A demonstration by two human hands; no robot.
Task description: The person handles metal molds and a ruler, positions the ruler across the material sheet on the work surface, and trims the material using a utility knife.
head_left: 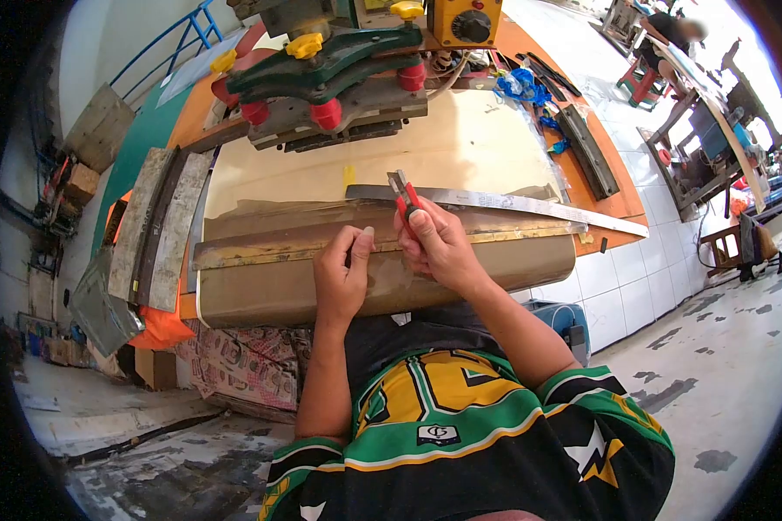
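Pliers [407, 198] with red handles sit gripped in the right fingers [432, 236].

Pliers-type tool [407, 201], one: red handles, grey metal head; gripped in the right hand [439, 241], head end projecting beyond the fist, handles partly hidden by the fingers.

The bare right hand [443, 246] partly hides the red-handled metal pliers [407, 199]; marks [487, 200] (mere specks) on the long silvery metal strip [582, 214] are illegible.
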